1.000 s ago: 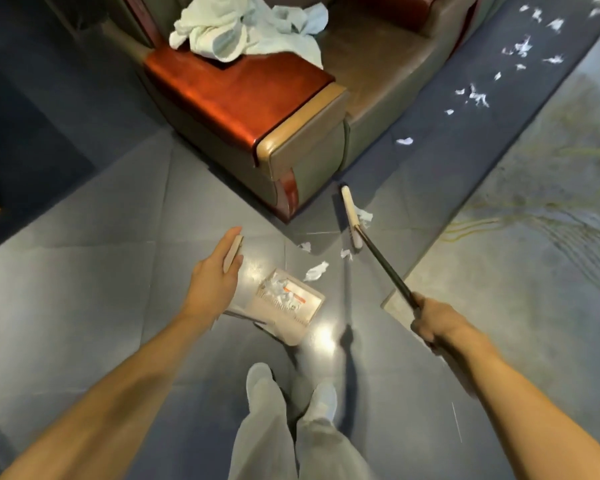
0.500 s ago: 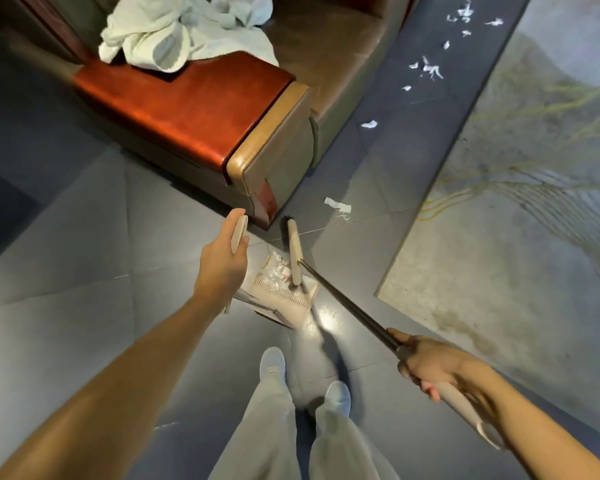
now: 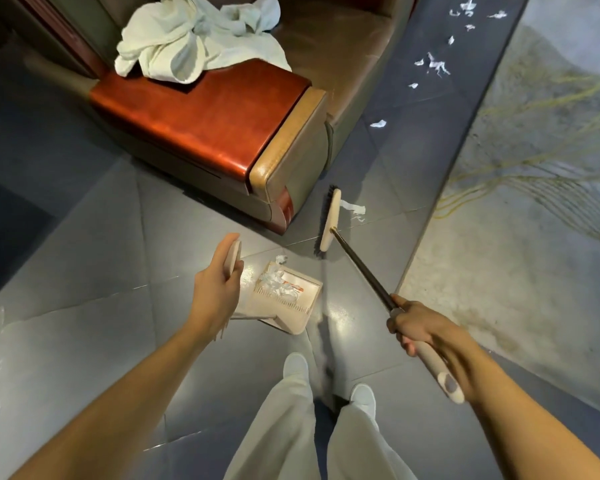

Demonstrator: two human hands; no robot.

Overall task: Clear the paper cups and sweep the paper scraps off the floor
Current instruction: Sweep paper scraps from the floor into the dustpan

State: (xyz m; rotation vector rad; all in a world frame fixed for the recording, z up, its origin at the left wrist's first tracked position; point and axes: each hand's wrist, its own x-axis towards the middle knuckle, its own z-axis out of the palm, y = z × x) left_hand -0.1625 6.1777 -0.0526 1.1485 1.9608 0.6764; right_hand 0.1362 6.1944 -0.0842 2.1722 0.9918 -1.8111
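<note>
My left hand grips the top of the beige dustpan's upright handle. The dustpan stands on the grey tiles just ahead of my feet with white paper scraps inside. My right hand holds the broom's long handle near its beige grip. The broom head hovers or rests beyond the pan, off the sofa's corner, with one scrap just right of it. Several more scraps lie along the dark floor strip further off. No paper cups are in view.
A brown sofa with a red wooden armrest stands ahead, a pale crumpled cloth on it. A grey patterned rug covers the floor on the right. My legs and white shoes are below the dustpan.
The broom head swept scraps into the dustpan half a second ago, and has now moved back out past the pan toward the scrap by the sofa corner. My left hand keeps its hold.
</note>
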